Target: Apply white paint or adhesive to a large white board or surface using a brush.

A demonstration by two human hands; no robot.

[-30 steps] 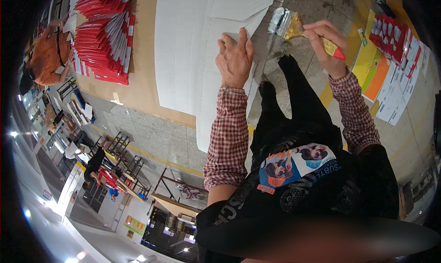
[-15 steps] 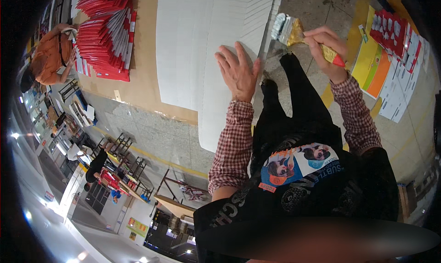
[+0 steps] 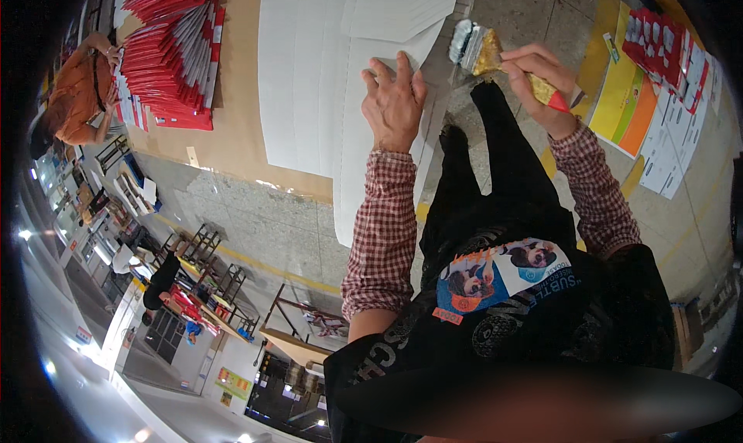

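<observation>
My left hand (image 3: pixel 393 106) rests palm down on a stack of large white sheets (image 3: pixel 306 79), its fingers apart and a little bent. Just beyond the fingertips, a top sheet (image 3: pixel 402 17) has a slanting edge, and overlapping sheet edges show along the stack's right side. My right hand (image 3: pixel 542 83) is closed round the handle of a flat paintbrush (image 3: pixel 487 53). The handle is yellow with a red end. Thick whitish paste coats the bristles, which point left and hang beside the stack's right edge, apart from the sheets.
Red-and-white printed stacks (image 3: pixel 170 52) stand on the brown board (image 3: pixel 240 133) at left. A person in orange (image 3: pixel 81 94) works beyond them. At right lie a yellow-and-orange printed sheet (image 3: pixel 623 106), white printed sheets (image 3: pixel 673 149) and a red printed piece (image 3: pixel 654 44). Black-clothed legs (image 3: pixel 511 141) show below the brush.
My left hand has shifted slightly left, with its fingers more bent. The top sheets under it now lie differently, with a slanted edge. The brush has moved a little left in my right hand.
</observation>
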